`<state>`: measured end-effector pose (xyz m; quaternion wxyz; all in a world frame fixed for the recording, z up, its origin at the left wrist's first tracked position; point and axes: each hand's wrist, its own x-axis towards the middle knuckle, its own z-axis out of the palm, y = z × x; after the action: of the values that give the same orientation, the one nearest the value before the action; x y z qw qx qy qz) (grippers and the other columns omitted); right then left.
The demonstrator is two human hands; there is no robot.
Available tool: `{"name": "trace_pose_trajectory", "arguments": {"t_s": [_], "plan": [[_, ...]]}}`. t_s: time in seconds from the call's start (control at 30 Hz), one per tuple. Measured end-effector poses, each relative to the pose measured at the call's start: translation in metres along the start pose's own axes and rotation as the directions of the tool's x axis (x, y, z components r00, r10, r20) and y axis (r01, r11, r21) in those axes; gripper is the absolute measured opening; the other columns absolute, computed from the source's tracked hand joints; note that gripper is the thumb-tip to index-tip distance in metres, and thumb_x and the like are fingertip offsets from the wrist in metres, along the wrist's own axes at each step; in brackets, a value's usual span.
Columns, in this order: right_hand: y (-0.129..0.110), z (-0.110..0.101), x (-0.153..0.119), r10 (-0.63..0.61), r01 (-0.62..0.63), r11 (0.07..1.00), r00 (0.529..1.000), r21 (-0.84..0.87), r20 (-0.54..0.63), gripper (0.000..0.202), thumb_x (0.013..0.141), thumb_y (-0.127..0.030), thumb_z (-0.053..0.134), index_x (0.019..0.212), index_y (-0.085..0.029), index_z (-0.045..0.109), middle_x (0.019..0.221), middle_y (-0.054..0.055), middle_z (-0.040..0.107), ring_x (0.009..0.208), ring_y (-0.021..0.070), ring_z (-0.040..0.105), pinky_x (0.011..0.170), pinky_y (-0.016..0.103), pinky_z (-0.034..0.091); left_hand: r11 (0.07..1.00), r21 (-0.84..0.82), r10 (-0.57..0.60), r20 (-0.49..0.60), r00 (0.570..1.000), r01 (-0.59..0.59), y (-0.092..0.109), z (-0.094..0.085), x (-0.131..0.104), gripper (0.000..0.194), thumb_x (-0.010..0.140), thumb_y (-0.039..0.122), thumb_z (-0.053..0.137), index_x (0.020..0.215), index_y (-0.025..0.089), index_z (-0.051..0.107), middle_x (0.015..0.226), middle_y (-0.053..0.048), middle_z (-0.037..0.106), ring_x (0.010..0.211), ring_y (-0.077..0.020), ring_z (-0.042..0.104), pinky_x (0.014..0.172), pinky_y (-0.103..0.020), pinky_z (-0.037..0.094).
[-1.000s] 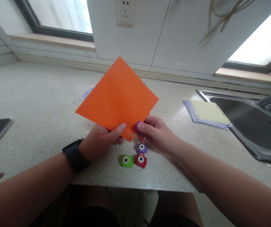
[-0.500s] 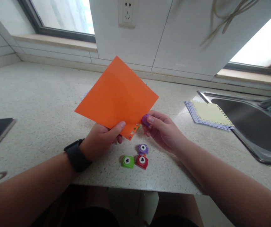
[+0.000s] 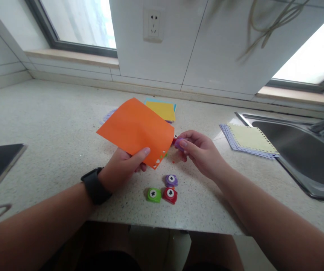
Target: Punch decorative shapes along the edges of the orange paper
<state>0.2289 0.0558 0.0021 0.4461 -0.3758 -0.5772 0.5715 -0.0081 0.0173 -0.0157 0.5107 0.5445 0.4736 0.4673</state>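
My left hand (image 3: 128, 163) pinches an orange sheet of paper (image 3: 137, 130) near its lower edge, thumb on top. Small cut-out shapes, one of them a heart, run along the sheet's lower right edge. Between the thumb and fingers of my right hand (image 3: 198, 148) is a purple craft punch (image 3: 180, 143), just apart from the sheet. Closer to me lie another purple punch (image 3: 171, 180), a green punch (image 3: 154, 194) and a red punch (image 3: 170, 195). A further red punch (image 3: 175, 138) and something green show partly behind the sheet.
Yellow paper (image 3: 162, 110) over blue sheets lies behind the orange one. Edge-punched sheets (image 3: 249, 139) rest beside the sink (image 3: 305, 154) on the right. A dark flat panel (image 3: 0, 162) is at the left, a wall socket (image 3: 153, 23) ahead.
The orange sheet has tipped lower and bends, uncovering the yellow paper behind. My right hand with the purple punch has drawn slightly right, off the sheet's edge. A small orange scrap now shows below.
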Motion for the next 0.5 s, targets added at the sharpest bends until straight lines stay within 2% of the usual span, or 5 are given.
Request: {"name": "trace_pose_trajectory", "arguments": {"t_s": [0.1,0.17,0.3,0.4,0.5], "plan": [[-0.003,-0.004,-0.003,0.022,-0.009,0.983,0.997,-0.183,0.070,0.034,0.085,-0.047,0.077,0.095,-0.018,0.064,0.071,-0.001,0.065,0.054,0.0113,0.055,0.047,0.025,0.044,0.994,-0.096,-0.048,0.002,0.999,0.048,-0.001,0.001,0.001,0.023,0.087,0.040,0.067,0.084,0.017,0.061,0.062,0.002,0.062,0.048,-0.0114,0.055,0.043,-0.022,0.042],[-0.006,-0.005,-0.005,0.034,0.010,0.937,0.992,-0.350,0.118,0.032,0.087,-0.047,0.075,0.094,-0.018,0.066,0.072,0.000,0.064,0.057,0.0118,0.055,0.049,0.026,0.042,0.983,-0.174,-0.060,0.011,0.998,0.061,-0.001,0.001,0.001,0.021,0.086,0.038,0.068,0.087,0.018,0.061,0.065,0.003,0.062,0.049,-0.0109,0.054,0.042,-0.021,0.041],[-0.016,-0.007,-0.009,0.010,0.151,0.712,0.974,-0.686,0.224,0.020,0.090,-0.038,0.071,0.089,-0.019,0.073,0.072,0.001,0.065,0.059,0.0123,0.051,0.055,0.028,0.039,0.965,-0.253,-0.057,0.039,0.998,0.066,-0.001,0.001,0.001,0.017,0.084,0.034,0.069,0.087,0.019,0.060,0.066,0.005,0.059,0.049,-0.0092,0.050,0.042,-0.020,0.038],[-0.021,-0.006,-0.011,-0.005,0.253,0.576,0.952,-0.777,0.307,0.014,0.090,-0.032,0.069,0.089,-0.020,0.076,0.071,0.002,0.067,0.059,0.0137,0.053,0.057,0.029,0.039,0.967,-0.246,-0.060,0.049,0.997,0.070,-0.001,-0.001,0.002,0.015,0.083,0.033,0.067,0.084,0.020,0.061,0.063,0.005,0.057,0.048,-0.0100,0.047,0.042,-0.021,0.037],[-0.022,-0.004,-0.011,-0.036,0.355,0.517,0.918,-0.779,0.395,0.012,0.091,-0.030,0.067,0.093,-0.022,0.076,0.077,0.004,0.071,0.066,0.0164,0.058,0.064,0.031,0.040,0.971,-0.232,-0.051,0.055,0.997,0.062,0.002,-0.002,0.001,0.016,0.079,0.032,0.068,0.088,0.019,0.065,0.068,0.002,0.064,0.050,-0.0123,0.052,0.045,-0.024,0.041]]}}
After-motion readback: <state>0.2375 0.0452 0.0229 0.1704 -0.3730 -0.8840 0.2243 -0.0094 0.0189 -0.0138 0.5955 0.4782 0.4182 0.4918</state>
